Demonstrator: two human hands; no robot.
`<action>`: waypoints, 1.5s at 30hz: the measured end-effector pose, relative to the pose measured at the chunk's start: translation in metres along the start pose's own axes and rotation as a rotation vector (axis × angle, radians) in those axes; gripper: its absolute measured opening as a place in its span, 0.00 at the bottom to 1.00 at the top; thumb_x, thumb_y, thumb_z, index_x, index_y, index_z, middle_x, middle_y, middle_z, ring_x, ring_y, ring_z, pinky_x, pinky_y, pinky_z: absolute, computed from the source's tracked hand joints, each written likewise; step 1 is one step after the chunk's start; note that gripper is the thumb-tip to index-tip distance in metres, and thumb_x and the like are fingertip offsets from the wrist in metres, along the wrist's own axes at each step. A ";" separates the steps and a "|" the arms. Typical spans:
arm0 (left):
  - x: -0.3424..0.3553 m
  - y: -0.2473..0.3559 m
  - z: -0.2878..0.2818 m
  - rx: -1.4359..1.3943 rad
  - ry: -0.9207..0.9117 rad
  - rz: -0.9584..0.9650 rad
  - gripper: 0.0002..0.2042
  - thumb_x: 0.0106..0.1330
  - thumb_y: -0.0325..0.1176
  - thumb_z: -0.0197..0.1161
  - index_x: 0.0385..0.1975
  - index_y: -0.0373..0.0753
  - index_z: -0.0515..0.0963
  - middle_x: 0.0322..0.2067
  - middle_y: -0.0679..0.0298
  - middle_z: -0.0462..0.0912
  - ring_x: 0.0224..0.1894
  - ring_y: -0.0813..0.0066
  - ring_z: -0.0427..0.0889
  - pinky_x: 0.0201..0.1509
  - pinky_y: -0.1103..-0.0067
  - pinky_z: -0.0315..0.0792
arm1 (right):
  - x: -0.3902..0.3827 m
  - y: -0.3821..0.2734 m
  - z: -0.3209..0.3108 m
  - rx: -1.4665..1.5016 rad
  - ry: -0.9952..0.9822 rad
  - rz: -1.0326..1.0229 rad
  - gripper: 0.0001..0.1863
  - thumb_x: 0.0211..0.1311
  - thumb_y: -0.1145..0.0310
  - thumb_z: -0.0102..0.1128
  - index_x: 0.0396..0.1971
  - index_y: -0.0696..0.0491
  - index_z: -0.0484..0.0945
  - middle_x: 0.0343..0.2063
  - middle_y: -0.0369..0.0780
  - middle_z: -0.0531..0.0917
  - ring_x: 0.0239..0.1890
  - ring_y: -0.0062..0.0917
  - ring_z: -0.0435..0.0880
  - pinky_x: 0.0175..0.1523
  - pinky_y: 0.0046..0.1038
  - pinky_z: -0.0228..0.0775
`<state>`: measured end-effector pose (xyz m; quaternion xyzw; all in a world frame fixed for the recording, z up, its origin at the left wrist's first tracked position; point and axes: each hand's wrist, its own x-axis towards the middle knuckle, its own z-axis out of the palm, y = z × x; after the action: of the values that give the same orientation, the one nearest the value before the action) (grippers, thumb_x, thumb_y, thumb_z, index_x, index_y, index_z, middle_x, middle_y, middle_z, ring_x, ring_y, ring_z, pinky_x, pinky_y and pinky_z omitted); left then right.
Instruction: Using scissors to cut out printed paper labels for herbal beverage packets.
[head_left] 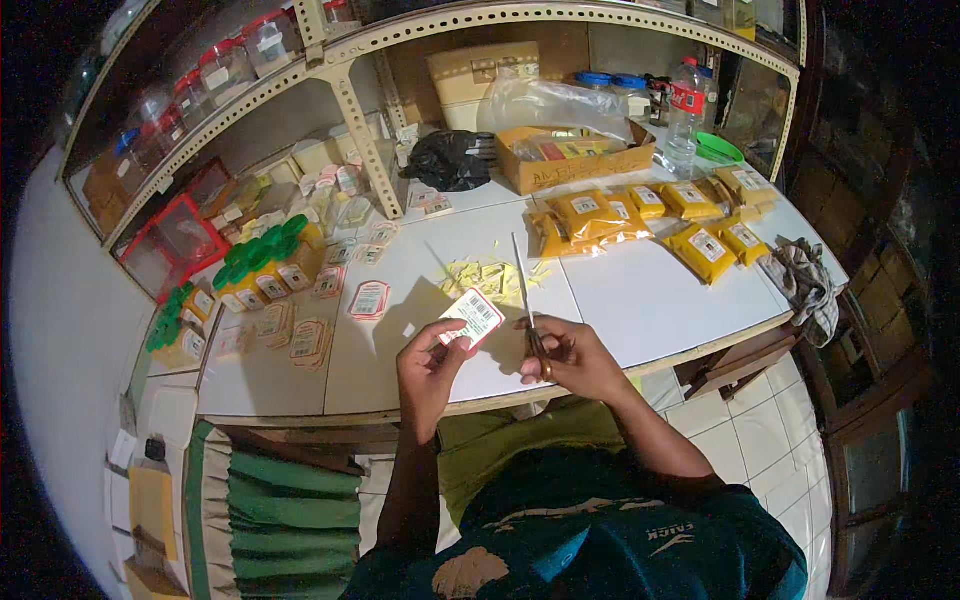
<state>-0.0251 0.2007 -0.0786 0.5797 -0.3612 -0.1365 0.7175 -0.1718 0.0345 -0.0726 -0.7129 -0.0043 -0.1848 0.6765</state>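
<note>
Near the table's front edge, my left hand [434, 362] pinches a white printed label [473, 318] with a red edge. To its right, my right hand [568, 358] is closed round the handles of a pair of scissors [528, 282], whose blades point up and away from me. The scissors and the label are apart. Just beyond them lies a scatter of thin yellowish paper offcuts [490, 275]. Left of my left hand, a single label [370, 299] lies on the white table, with stacks of labels [312, 340] farther left.
Several green-capped jars [265, 262] line the left side. Yellow powder packets [590, 215] lie at the right, near a crumpled cloth [803, 285]. Behind stand a cardboard box [570, 172], a black plastic bag [452, 160] and a clear bottle [684, 125]. A metal shelf post [362, 140] rises at the back.
</note>
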 end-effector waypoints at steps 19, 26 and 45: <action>-0.016 0.046 0.013 0.059 0.096 0.032 0.09 0.61 0.22 0.63 0.40 0.29 0.79 0.34 0.62 0.82 0.34 0.83 0.79 0.38 0.87 0.74 | -0.033 -0.025 -0.003 -0.114 -0.101 0.028 0.32 0.48 0.61 0.72 0.50 0.64 0.73 0.30 0.38 0.79 0.34 0.20 0.78 0.41 0.23 0.70; -0.027 0.070 0.021 0.055 0.005 0.029 0.09 0.60 0.21 0.64 0.40 0.29 0.79 0.35 0.61 0.82 0.37 0.81 0.80 0.40 0.85 0.75 | -0.050 -0.036 0.005 -0.214 -0.132 0.026 0.23 0.42 0.66 0.77 0.35 0.58 0.74 0.45 0.42 0.81 0.38 0.22 0.80 0.45 0.25 0.71; -0.032 0.073 0.021 0.097 -0.017 0.068 0.09 0.58 0.20 0.64 0.38 0.34 0.82 0.35 0.58 0.83 0.35 0.80 0.82 0.35 0.86 0.77 | -0.058 -0.044 0.012 -0.095 -0.107 0.170 0.43 0.33 0.59 0.82 0.50 0.66 0.73 0.31 0.40 0.81 0.34 0.21 0.80 0.44 0.23 0.68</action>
<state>-0.0782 0.2258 -0.0203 0.6001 -0.3933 -0.0991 0.6895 -0.2341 0.0639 -0.0466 -0.7509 0.0290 -0.0884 0.6538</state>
